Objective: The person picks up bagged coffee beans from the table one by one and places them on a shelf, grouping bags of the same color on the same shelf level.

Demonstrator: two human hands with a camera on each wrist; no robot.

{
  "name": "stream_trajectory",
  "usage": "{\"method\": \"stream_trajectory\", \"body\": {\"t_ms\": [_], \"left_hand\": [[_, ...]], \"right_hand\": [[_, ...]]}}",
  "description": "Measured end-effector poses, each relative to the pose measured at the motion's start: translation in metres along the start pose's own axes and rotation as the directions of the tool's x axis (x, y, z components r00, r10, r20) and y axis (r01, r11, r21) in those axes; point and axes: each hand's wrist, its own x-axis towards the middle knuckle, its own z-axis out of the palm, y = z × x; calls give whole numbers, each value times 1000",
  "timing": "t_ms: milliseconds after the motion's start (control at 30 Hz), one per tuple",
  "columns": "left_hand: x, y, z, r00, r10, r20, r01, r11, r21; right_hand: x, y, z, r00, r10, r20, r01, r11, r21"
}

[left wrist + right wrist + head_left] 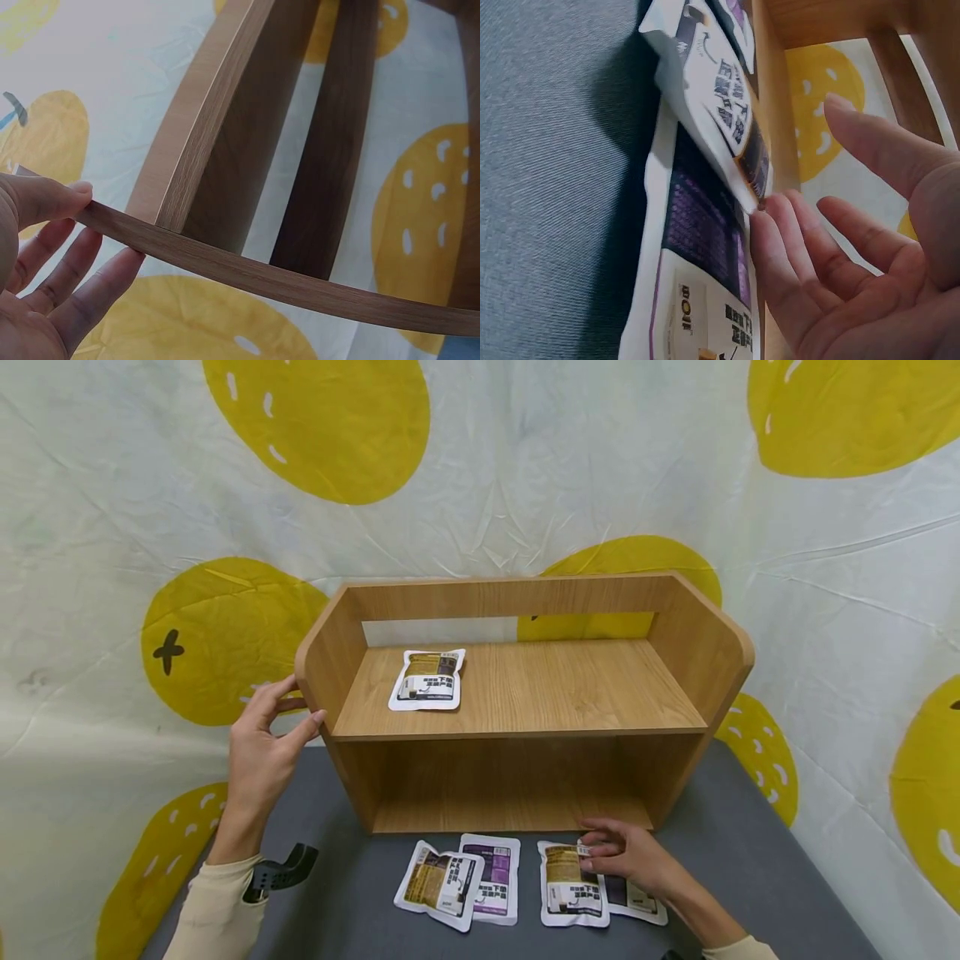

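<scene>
A two-tier wooden desk shelf [555,689] stands on the table. My left hand [262,752] holds its left side panel [202,255] by the edge, thumb on one face and fingers on the other. On the upper board lies a white-edged gold pouch [427,681]. My right hand [633,860] is at the right pair of pouches, fingertips at the edge of a gold pouch [573,893] and thumb held away. That pouch overlaps a dark purple one [705,210]. To the left, another gold pouch [438,885] partly covers a purple pouch [501,868].
The grey table [345,893] extends around the shelf on both sides. Behind hangs a pale curtain [480,468] with yellow fruit-like prints. A black strap device [283,870] sits on the left wrist.
</scene>
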Motion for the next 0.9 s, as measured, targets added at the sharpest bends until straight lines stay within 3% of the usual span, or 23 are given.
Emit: {"method": "stream_trajectory", "body": {"t_ms": [400, 500, 667, 767, 900], "left_hand": [[1, -1, 0, 1000, -8, 0, 8, 1000, -17], [1, -1, 0, 1000, -11, 4, 11, 1000, -20], [0, 0, 0, 1000, -8, 2, 8, 1000, -25], [0, 1, 0, 1000, -6, 4, 6, 1000, -26], [0, 1, 0, 1000, -6, 3, 6, 1000, -27]], "right_hand": [[-4, -1, 9, 987, 23, -157, -58, 974, -220], [-4, -2, 13, 980, 37, -193, -83, 968, -238], [-4, 0, 22, 985, 13, -174, -53, 973, -226], [-2, 1, 30, 980, -18, -200, -48, 946, -321], [1, 1, 40, 967, -63, -247, -62, 882, -467]]}}
